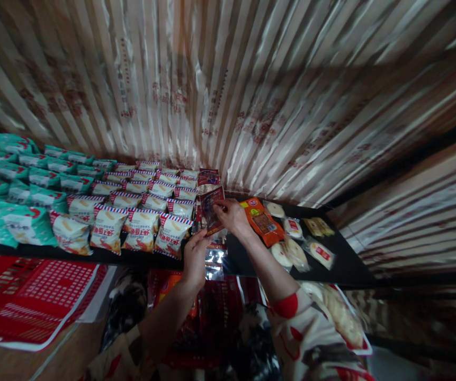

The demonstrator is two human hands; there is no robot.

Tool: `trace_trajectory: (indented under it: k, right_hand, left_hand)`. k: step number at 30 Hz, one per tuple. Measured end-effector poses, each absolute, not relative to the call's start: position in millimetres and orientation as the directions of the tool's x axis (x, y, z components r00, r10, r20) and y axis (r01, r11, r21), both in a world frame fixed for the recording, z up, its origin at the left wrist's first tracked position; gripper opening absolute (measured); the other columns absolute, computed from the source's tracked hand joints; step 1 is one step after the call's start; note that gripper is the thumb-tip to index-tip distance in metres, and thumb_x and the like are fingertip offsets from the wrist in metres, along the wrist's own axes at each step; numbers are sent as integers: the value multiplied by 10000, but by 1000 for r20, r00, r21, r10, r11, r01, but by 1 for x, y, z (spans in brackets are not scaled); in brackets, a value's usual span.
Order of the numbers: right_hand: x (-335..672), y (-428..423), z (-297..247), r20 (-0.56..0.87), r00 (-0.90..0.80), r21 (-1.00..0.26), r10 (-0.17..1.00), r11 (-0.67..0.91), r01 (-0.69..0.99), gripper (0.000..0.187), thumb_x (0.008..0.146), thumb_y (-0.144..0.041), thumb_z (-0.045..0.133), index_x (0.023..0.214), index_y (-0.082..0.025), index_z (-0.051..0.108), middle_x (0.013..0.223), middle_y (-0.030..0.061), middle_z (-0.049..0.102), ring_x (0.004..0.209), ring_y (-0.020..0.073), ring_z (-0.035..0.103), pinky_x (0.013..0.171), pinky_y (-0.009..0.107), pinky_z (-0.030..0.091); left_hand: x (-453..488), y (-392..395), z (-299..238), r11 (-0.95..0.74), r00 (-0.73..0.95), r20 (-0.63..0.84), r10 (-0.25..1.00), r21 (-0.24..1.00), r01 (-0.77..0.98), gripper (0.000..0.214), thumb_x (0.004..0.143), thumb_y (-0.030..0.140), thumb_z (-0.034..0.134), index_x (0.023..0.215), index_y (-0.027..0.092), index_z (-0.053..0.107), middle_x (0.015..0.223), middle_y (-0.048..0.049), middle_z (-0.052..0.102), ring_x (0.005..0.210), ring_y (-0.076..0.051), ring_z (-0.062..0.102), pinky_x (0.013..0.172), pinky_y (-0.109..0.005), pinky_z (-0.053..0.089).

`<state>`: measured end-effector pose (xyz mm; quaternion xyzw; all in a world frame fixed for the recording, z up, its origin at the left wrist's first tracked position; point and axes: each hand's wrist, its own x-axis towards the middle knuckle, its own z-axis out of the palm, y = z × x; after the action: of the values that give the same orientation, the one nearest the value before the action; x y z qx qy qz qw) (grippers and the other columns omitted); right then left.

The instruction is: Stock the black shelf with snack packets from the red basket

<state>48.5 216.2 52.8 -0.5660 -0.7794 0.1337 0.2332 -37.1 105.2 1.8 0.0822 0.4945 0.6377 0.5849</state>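
My right hand (231,216) is closed on a dark red snack packet (211,210), holding it tilted above the black shelf (347,267). Just below it, my left hand (194,256) is closed on the lower edge of the same packet, over a shiny silver packet (214,257). More dark red packets (208,177) stand behind, at the end of rows of red-and-white striped snack bags (142,228). An orange packet (262,221) lies just right of my right hand.
Green snack bags (25,185) fill the shelf's left part. Clear packs of pale round and yellow snacks (297,248) lie at the right. A striped curtain wall (228,79) rises behind. Red baskets (25,296) sit lower left, another pack (339,312) lower right.
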Motion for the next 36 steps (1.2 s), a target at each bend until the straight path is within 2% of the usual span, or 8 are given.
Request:
trace_trajectory:
  k: [5, 8, 14, 18, 22, 26, 31, 36]
  right_hand:
    - [43, 220, 57, 189, -267, -458, 945, 325, 827, 236, 831, -270, 522, 936, -182, 715, 923, 76, 685, 979, 194, 597, 853, 281, 459]
    - [41, 223, 56, 189, -264, -460, 946, 322, 827, 229, 829, -292, 524, 923, -204, 714, 941, 62, 683, 934, 185, 613, 833, 279, 466]
    - [46, 226, 45, 203, -298, -481, 933, 360, 800, 236, 835, -281, 506, 926, -194, 707, 900, 59, 691, 924, 193, 614, 830, 295, 469]
    - [54, 226, 32, 212, -292, -502, 933, 360, 786, 250, 821, -264, 514, 989, -199, 687, 978, 61, 678, 967, 190, 598, 866, 304, 458]
    - [61, 223, 23, 218, -247, -532, 944, 327, 781, 275, 805, -249, 524, 1035, -201, 667, 1023, 67, 653, 955, 182, 597, 862, 299, 463]
    - [62, 218, 20, 206, -207, -528, 956, 287, 799, 275, 809, -247, 516, 1042, -219, 660, 1063, 66, 622, 960, 182, 589, 863, 296, 464]
    - [61, 210, 15, 242, -181, -500, 953, 283, 819, 288, 814, -264, 500, 1041, -205, 666, 1130, 87, 582, 1014, 205, 563, 911, 330, 446]
    - [62, 203, 16, 283, -151, -487, 947, 278, 828, 295, 826, -280, 475, 1030, -207, 674, 1148, 88, 583, 1045, 226, 544, 926, 363, 440]
  left_hand:
    - [-39, 111, 7, 119, -325, -490, 809, 679, -725, 215, 614, 113, 559, 797, 121, 671, 840, -70, 691, 798, -157, 645, 754, -283, 516]
    - [-39, 113, 7, 91, -330, -490, 807, 655, -750, 172, 624, 94, 530, 744, 125, 650, 884, -84, 686, 850, -163, 642, 827, -308, 506]
    - [-39, 110, 3, 125, -345, -480, 807, 709, -694, 290, 650, 164, 586, 928, 111, 647, 913, -90, 682, 886, -190, 640, 801, -317, 503]
    - [-39, 105, 2, 168, -338, -486, 806, 735, -656, 431, 635, 206, 640, 1055, 113, 623, 893, -80, 677, 765, -178, 653, 665, -283, 517]
    - [-38, 104, -6, 196, -340, -466, 817, 779, -595, 438, 667, 248, 638, 1091, 141, 614, 905, -73, 670, 681, -159, 647, 594, -270, 520]
    - [-37, 105, -18, 154, -422, -357, 833, 883, -442, 332, 708, 247, 621, 1026, 155, 647, 1007, -93, 652, 815, -168, 646, 692, -266, 528]
    - [-38, 105, -25, 135, -493, -249, 833, 957, -256, 266, 746, 211, 568, 994, 173, 657, 1209, -96, 556, 1064, -196, 569, 901, -309, 475]
    - [-39, 104, -26, 135, -486, -232, 842, 965, -226, 314, 714, 133, 542, 1000, 181, 660, 1192, -82, 564, 1090, -200, 557, 938, -320, 460]
